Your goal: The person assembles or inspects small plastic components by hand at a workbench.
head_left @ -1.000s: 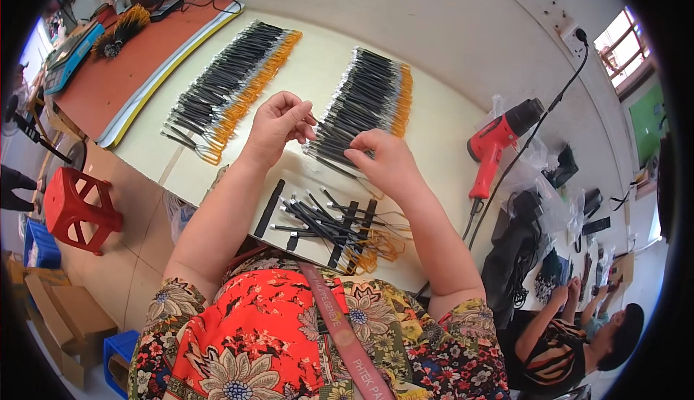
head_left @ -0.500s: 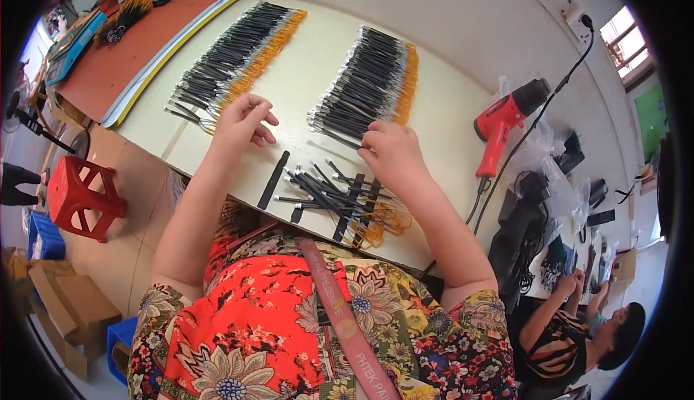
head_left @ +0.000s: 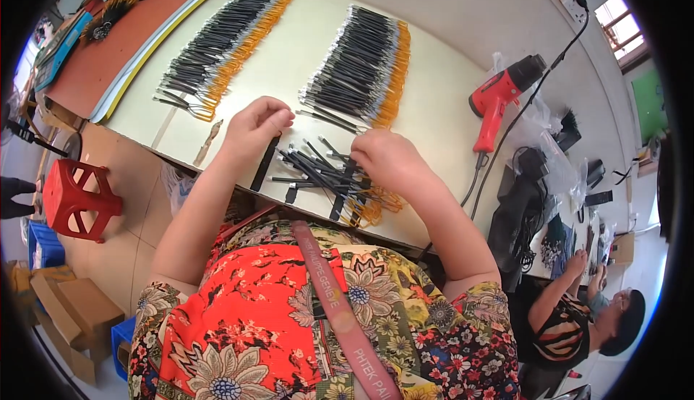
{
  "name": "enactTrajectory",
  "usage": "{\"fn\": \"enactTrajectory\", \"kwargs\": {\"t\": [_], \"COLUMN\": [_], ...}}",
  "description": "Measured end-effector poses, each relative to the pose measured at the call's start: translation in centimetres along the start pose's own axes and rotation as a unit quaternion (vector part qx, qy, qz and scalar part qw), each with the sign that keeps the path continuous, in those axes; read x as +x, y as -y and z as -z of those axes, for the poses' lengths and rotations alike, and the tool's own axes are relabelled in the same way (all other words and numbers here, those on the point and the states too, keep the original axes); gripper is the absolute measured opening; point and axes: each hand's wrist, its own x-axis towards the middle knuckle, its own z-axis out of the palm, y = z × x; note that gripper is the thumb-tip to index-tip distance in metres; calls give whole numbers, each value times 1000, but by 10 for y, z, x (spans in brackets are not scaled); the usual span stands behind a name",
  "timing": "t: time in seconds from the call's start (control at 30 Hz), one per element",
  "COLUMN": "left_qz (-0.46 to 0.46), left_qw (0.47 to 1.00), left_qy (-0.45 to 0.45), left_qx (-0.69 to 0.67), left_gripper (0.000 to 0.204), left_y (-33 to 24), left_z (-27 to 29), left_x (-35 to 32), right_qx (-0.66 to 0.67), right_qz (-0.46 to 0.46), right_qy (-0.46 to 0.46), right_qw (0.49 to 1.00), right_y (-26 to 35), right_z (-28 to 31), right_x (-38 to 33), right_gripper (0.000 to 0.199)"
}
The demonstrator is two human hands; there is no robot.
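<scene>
Two neat rows of short black cables with orange wire loops lie on the pale table: a left row (head_left: 224,45) and a right row (head_left: 358,64). At the near end of the right row, one cable (head_left: 329,119) sits slightly apart. Nearer me is a loose, crossed pile of such cables (head_left: 311,172). My right hand (head_left: 390,160) reaches over this pile, fingers closed and pointing down; what they grip is hidden. My left hand (head_left: 259,131) hovers left of the pile, thumb and fingers drawn together, with nothing visible in them.
A red heat gun (head_left: 499,103) stands at the right with its cord. Black tape strips (head_left: 264,165) cross the table's near edge. A red mat (head_left: 137,27) covers the far left. A red stool (head_left: 79,199) is on the floor; another person (head_left: 571,320) sits at the right.
My right hand has left the near end of the right row and come down to the loose pile. My left hand has shifted right, and its spread fingers have drawn together.
</scene>
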Motion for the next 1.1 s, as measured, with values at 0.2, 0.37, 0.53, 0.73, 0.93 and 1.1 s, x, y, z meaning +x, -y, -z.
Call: {"fn": "enactTrajectory", "kwargs": {"t": [0.2, 0.37, 0.53, 0.73, 0.93, 1.1], "left_qz": [-42, -39, -151, 54, 27, 16], "left_qw": [986, 991, 971, 972, 968, 970], "left_qy": [51, 9, 31, 65, 27, 17], "left_qx": [153, 129, 184, -219, -246, -241], "left_gripper": [19, 20, 27, 16, 20, 21], "left_y": [1, 1, -27, -35, -40, -43], "left_z": [-19, -20, -32, -39, -18, -12], "left_x": [-15, -13, -11, 0, 7, 9], "right_qx": [25, 17, 70, 317, 514, 512], "right_qz": [40, -42, 14, -23, -110, -86], "right_qy": [-28, -16, -91, -34, 153, 176], "right_qw": [999, 999, 993, 948, 837, 837], "right_y": [-9, 1, 11, 21, 6, 8], "right_z": [-9, 10, 35, 32, 30, 26], "right_x": [-9, -12, -12, 9, 15, 18], "right_gripper": [12, 10, 11, 15, 29, 32]}}
